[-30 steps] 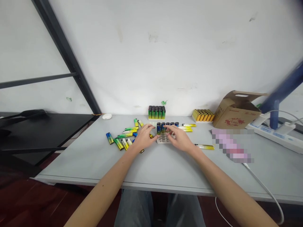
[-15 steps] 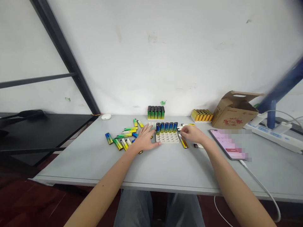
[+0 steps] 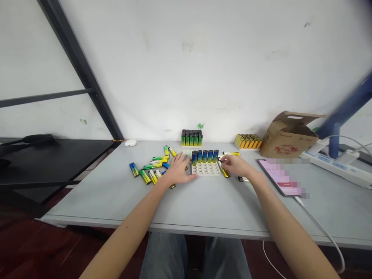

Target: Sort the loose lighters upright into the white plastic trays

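Lying just off the right edge of the white tray (image 3: pixel 213 173): one gold tube (image 3: pixel 226 173), flat on the grey tabletop (image 3: pixel 203 205), long axis slanting from its far end beside the tray to its near end, out toward the right and the person. Right hand (image 3: pixel 237 166): nearer of the two, above and to the right of the tube, thumb and fingers drawn together over its far end; whether they grip it or only touch it cannot be told. Near end of the tube: exposed below the fingers, pointing away from the tray. Left hand (image 3: pixel 178 170): on the opposite side of the tray, palm down, fingers spread, nothing visibly grasped, thumb at the tray's near left corner. Standing in the tray: a far row of five blue tubes (image 3: pixel 205 156), upright, with rows of round holes on the near side. Left of the left hand: loose green and yellow tubes (image 3: pixel 144 176), lying at mixed angles, some partly hidden by the hand. Beyond, near the wall: one block of upright green tubes (image 3: pixel 192 138); farther right, one of orange tubes (image 3: pixel 248 142), beside an open cardboard box (image 3: pixel 286 145).
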`<state>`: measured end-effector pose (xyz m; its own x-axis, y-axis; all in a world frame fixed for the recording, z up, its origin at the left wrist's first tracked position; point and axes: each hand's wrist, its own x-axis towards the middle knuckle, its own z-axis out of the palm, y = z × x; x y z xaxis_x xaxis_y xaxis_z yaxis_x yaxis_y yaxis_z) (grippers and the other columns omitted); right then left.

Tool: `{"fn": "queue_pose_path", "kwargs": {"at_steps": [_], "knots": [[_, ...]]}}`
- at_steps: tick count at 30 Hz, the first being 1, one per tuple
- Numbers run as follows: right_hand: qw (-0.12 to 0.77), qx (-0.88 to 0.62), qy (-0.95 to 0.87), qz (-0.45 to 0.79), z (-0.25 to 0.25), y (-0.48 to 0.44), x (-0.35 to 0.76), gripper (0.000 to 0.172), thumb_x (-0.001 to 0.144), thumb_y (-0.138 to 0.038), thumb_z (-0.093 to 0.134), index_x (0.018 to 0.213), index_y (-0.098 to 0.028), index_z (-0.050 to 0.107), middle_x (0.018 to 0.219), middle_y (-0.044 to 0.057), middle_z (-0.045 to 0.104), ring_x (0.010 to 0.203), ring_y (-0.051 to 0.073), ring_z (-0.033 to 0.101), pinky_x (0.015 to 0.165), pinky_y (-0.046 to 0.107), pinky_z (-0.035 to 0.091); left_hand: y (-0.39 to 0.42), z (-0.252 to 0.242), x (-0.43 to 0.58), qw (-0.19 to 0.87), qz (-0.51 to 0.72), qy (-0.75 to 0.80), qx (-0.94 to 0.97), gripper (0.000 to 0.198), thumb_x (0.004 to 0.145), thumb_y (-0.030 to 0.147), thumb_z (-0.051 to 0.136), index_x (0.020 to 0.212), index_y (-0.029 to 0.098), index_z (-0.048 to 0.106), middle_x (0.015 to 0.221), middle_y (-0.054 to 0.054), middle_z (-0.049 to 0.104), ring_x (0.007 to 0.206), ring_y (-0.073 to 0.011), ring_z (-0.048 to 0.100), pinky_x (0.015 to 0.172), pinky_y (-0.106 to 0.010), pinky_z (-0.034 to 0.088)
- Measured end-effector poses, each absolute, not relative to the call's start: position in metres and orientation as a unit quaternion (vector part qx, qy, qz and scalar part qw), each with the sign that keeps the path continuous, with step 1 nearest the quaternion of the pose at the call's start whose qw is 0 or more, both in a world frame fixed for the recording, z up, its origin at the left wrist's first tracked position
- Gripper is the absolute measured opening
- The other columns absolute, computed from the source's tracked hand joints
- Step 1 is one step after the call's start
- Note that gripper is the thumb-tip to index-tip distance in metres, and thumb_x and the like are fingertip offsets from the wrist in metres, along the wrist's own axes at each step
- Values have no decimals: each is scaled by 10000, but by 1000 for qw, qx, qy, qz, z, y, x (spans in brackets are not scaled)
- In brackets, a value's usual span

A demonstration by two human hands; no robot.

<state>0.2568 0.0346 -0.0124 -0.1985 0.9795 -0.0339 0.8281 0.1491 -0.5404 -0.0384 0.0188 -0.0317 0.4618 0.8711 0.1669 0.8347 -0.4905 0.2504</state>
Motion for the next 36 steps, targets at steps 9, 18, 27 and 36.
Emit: {"fn": "queue_pose_path", "kwargs": {"at_steps": [9,18,27,36], "knots": [[119,-634,-730,226,-11,30,254,236,726,-393,687,636,-185,619,541,3,592,476,109,524,449,221,400,19,-32,-38,69,130,507,849,893,731,814,458,1355,176,494,1551,-162,291,1470,-386,99,1158,-596,177],[135,-647,-721,208,-6,23,261,241,706,-417,702,677,-200,602,543,-1,575,468,123,517,443,240,388,21,-34,-40,70,160,490,854,792,720,773,538,1281,215,552,1491,-135,387,1458,-385,162,1156,-567,217],[170,-631,-741,156,-3,29,260,147,738,-325,670,818,-204,644,781,44,688,677,168,596,569,248,430,21,-33,-39,69,159,495,852,810,744,768,511,1291,171,531,1468,-158,409,1446,-387,196,1147,-552,242],[168,-629,-744,152,-8,29,265,177,750,-352,683,844,-203,670,812,59,692,721,175,607,579,243,430,22,-25,-40,97,266,496,821,725,778,611,591,1345,172,487,1435,-137,453,1359,-323,382,1128,-463,336]]}}
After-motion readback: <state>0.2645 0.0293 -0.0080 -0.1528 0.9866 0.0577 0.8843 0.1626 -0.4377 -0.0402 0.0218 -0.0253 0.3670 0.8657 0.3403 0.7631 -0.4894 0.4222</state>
